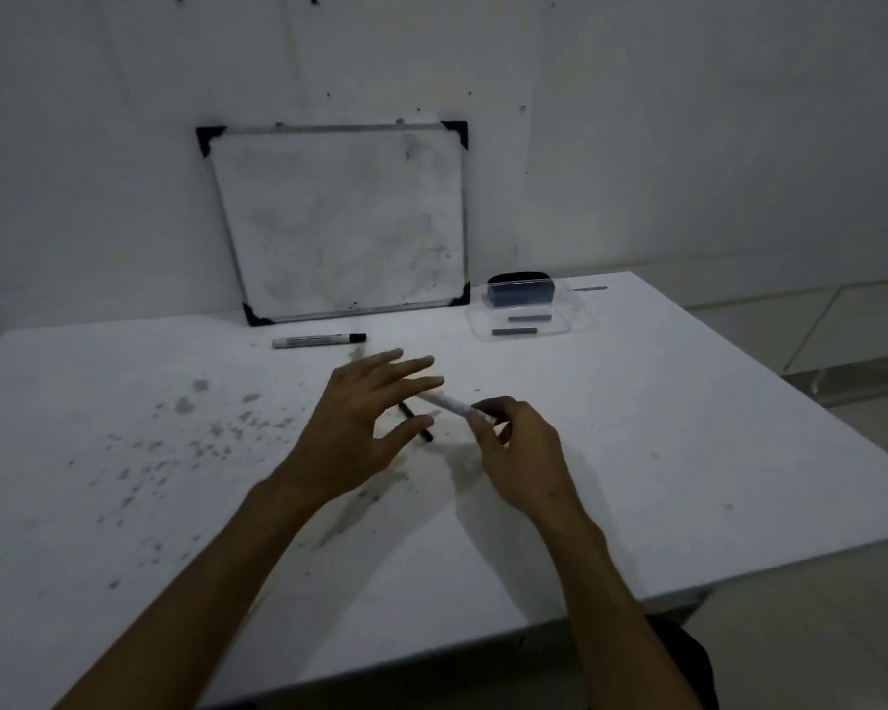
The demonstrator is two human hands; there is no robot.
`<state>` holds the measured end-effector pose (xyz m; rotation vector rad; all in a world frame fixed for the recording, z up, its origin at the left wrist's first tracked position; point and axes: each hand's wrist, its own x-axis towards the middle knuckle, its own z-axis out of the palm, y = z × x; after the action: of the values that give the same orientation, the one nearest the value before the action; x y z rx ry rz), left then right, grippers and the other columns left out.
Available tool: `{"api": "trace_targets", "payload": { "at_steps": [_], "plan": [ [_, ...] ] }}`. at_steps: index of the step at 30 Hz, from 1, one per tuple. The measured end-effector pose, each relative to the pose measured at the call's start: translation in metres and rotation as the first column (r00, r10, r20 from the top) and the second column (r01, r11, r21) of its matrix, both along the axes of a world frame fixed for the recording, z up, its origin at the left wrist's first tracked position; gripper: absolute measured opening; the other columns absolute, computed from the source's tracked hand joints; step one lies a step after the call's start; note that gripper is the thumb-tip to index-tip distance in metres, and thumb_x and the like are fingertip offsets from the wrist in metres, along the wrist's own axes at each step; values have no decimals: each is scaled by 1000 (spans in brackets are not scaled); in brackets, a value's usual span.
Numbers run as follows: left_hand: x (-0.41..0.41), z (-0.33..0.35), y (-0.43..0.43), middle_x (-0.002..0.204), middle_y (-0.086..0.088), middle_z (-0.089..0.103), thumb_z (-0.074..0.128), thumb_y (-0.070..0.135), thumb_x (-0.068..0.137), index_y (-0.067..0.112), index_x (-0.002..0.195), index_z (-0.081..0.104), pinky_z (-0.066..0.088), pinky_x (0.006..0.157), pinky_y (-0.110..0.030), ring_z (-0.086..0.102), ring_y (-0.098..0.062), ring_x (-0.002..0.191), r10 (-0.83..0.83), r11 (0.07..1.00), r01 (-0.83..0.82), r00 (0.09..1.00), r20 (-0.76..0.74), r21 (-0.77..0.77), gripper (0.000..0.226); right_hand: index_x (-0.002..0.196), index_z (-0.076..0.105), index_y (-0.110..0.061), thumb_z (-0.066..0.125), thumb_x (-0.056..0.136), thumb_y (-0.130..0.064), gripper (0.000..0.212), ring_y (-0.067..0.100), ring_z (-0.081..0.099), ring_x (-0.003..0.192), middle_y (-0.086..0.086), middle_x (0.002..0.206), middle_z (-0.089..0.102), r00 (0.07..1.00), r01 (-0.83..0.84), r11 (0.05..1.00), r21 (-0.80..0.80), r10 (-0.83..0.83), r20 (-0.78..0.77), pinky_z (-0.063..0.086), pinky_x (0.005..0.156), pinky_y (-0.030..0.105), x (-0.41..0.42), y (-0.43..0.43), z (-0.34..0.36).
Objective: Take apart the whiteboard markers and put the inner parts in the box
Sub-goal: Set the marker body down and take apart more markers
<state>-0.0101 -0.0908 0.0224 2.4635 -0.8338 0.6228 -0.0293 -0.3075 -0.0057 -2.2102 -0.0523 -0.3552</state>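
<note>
hands meet over the table (636, 453), mid-disassembly: the right hand (521, 453) pinches a pale marker barrel (449, 402) between closed fingers, while the left hand (365, 422) hangs spread and empty at its far end. a black piece (417, 422) lies beneath. next, seemingly, pulling the core free for the clear box (526, 312), where two dark inserts (514, 331) rest. another marker (319, 341) waits; no print is legible.

Single head-worn wide-angle view, looking forward and down across a white table (662, 453) toward the wall (636, 120) behind it. Both forearms enter from the bottom edge, with the hands near the middle of the frame. A whiteboard (339, 222) leaning on the wall marks the far end; the table's right corner and the floor (841, 632) appear at the right.
</note>
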Motion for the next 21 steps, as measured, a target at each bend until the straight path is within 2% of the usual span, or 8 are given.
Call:
{"api": "trace_targets", "payload": {
  "at_steps": [3, 5, 8, 10, 12, 15, 18, 21],
  "plan": [
    [-1, 4, 17, 132, 1, 75, 70, 49, 93, 24, 128, 77, 40, 111, -51, 56, -27, 138, 40, 995, -49, 995, 96, 89, 43, 115, 69, -28, 58, 99, -45, 26, -4, 57, 83, -14, 104, 64, 989, -142, 990, -18, 142, 42, 37, 67, 4, -8, 23, 8],
    [-3, 3, 34, 105, 4, 84, 71, 56, 89, 24, 110, 84, 47, 100, -52, 67, -25, 125, 90, 995, -92, 991, 96, 25, 41, 115, 70, -28, 58, 98, -50, 30, -7, 57, 82, -16, 101, 64, 979, -196, 980, -26, 198, 58, 39, 63, 3, -9, 36, 13],
    [-1, -3, 55, 95, 0, 84, 73, 52, 90, 20, 106, 86, 57, 87, -47, 75, -21, 103, 51, 994, -51, 999, -4, -98, 39, 119, 70, -29, 57, 100, -45, 28, -9, 57, 81, -16, 102, 64, 968, -242, 969, -48, 245, 62, 39, 64, 0, -3, 54, 17],
    [2, -12, 64, 96, 1, 82, 74, 44, 91, 18, 108, 85, 60, 78, -39, 74, -13, 89, 26, 978, -41, 997, -72, -206, 33, 124, 65, -26, 53, 102, -41, 29, -5, 59, 82, -11, 106, 65, 973, -224, 974, -29, 225, 55, 38, 65, 4, 5, 62, 15],
    [5, -28, 73, 99, 7, 78, 73, 41, 94, 21, 110, 83, 59, 75, -28, 72, -6, 88, 46, 943, -89, 989, -142, -320, 28, 126, 63, -20, 48, 105, -34, 29, 6, 62, 91, 0, 114, 66, 991, -126, 992, -20, 127, 34, 43, 73, 16, 13, 64, 9],
    [8, -53, 84, 97, 21, 71, 68, 47, 98, 29, 113, 79, 53, 69, -13, 67, 4, 91, 197, 897, -287, 940, -279, -336, 26, 127, 60, -13, 53, 103, -30, 31, 28, 64, 104, 11, 124, 57, 999, 6, 980, -200, -16, -47, 49, 80, 32, 18, 66, -6],
    [12, -59, 87, 96, 24, 70, 65, 47, 100, 31, 113, 74, 48, 67, -10, 68, 4, 83, 244, 870, -360, 909, -338, -338, 23, 120, 63, -11, 64, 96, -37, 36, 29, 63, 99, 11, 119, 55, 996, 30, 949, -313, -54, -68, 53, 78, 36, 19, 69, -13],
    [9, -57, 87, 88, 23, 74, 62, 50, 101, 41, 109, 69, 49, 61, -7, 69, 0, 74, 205, 853, -350, 907, -369, -387, 14, 109, 69, -14, 65, 96, -35, 24, 25, 64, 90, 8, 114, 59, 995, 22, 958, -286, -50, -89, 53, 73, 34, 27, 74, -9]
  ]
}}
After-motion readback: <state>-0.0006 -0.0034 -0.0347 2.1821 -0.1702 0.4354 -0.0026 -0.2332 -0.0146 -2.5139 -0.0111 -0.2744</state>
